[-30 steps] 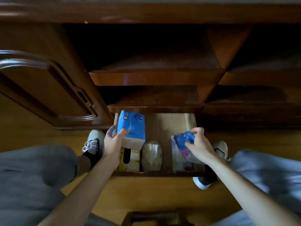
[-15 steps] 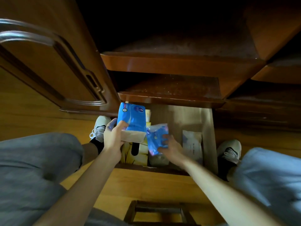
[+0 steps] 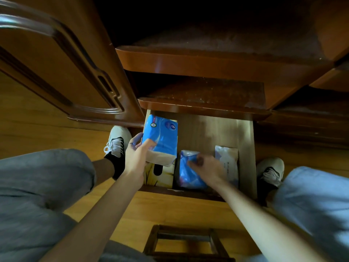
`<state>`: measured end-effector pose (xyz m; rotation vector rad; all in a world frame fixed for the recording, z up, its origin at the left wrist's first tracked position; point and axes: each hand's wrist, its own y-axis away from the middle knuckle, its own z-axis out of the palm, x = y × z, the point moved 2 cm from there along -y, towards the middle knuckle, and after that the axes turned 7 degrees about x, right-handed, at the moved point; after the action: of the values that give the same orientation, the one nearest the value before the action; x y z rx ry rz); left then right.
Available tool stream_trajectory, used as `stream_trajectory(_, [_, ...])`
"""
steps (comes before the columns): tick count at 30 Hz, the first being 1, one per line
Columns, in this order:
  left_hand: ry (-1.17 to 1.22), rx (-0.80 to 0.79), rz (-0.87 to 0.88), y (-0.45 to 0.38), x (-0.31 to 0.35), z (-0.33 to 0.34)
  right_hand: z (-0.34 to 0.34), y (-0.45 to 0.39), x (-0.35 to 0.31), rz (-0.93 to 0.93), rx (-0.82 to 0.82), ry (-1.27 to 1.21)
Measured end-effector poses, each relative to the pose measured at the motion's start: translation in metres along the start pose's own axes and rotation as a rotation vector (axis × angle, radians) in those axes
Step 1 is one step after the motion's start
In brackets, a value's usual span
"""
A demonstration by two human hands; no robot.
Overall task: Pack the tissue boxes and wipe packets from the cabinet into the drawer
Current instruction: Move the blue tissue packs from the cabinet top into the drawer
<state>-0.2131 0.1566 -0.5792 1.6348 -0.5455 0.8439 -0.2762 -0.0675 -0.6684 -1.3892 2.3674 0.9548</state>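
Head view, looking down into the open drawer [image 3: 245, 148] below the cabinet shelves [image 3: 204, 65]. L hand [image 3: 137, 157] at the drawer's 9 o'clock side grips a blue tissue pack [image 3: 160, 138] — thumb across its front, fingers [image 3: 135, 140] curled round its left edge; the pack is tilted, held above the yellow tissue box [image 3: 160, 174] lying in the drawer's 7 o'clock corner. R hand [image 3: 207, 168] near 6 o'clock rests on a blue wipe packet [image 3: 186, 173] that lies in the drawer just beside the yellow box, fingers bent onto its top; blur hides whether they pinch or merely press it, so the grip cannot be told. A white wipe packet [image 3: 227, 161] lies at 4 o'clock, against the drawer's right wall, partly behind the R hand. Cabinet door [image 3: 56, 69] stands open at 10 o'clock. Shoes [image 3: 117, 140] flank the drawer on the wood floor [image 3: 170, 208] — stool frame [image 3: 185, 241] at 6 o'clock.
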Motion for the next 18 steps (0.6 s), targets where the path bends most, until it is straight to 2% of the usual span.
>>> stream_trajectory(2, [-0.002,0.004,-0.004,-0.002,-0.003,0.000,-0.013,-0.004,0.007,-0.040,0.333,0.057])
stream_trajectory(3, [-0.009,0.005,-0.004,-0.002,-0.003,0.000,-0.015,-0.009,0.015,0.008,0.408,0.014])
stream_trajectory(4, [-0.013,0.006,-0.004,-0.002,-0.004,0.000,-0.015,-0.015,0.023,0.116,0.374,-0.063])
stream_trajectory(6, [-0.014,0.008,-0.012,-0.003,-0.006,0.001,-0.004,-0.025,0.035,0.343,0.048,-0.274])
stream_trajectory(8, [-0.025,0.004,-0.010,-0.003,-0.007,0.003,0.011,-0.023,0.037,0.443,-0.280,-0.449])
stream_trajectory(9, [-0.031,0.004,-0.009,-0.003,-0.008,0.003,0.019,-0.021,0.035,0.439,-0.354,-0.488])
stream_trajectory(12, [-0.045,0.015,-0.004,-0.004,-0.009,0.003,0.041,-0.022,0.027,0.422,-0.349,-0.520])
stream_trajectory(18, [-0.049,0.012,-0.014,-0.001,-0.006,0.002,0.052,-0.019,0.019,0.624,-0.216,-0.705])
